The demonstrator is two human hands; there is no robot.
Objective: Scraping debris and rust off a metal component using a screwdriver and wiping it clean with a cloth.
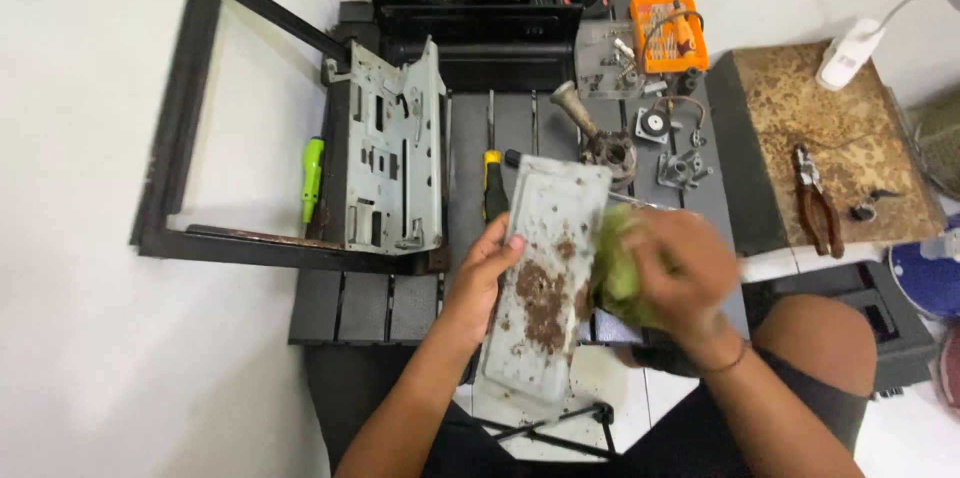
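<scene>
**Rusty plate, green pad, messy bench**

I've got the grey metal plate (545, 278) in front of me, long side running away from me and tilted a bit, sitting over the near edge of the dark slatted bench (370, 303). It's got a big brown rust patch through the middle and smaller specks scattered around it. My left hand (485, 273) is clamped on the plate's left edge — thumb on top, the other fingers tucked behind where I can't see them. My right hand (675, 273) is curled around a green scrubbing pad (615, 263) and pressed against the plate's right edge; it's blurred, so I can't tell exactly how the fingers sit on the pad.

Rest of the bench: a bigger grey sheet-metal chassis (390, 163) with slots and tabs lies to the left, resting on a black rectangular frame (180, 128) that hangs off onto the white floor. A lime-green handled tool (312, 178) sits just beside the chassis, and a yellow-and-black screwdriver (494, 178) lies just past the plate's far left corner. Further back there's an orange bit case (668, 33) — open, with small metal parts around it. Off to the right, red-handled pliers (818, 203) lie on a brown board (830, 138).
</scene>
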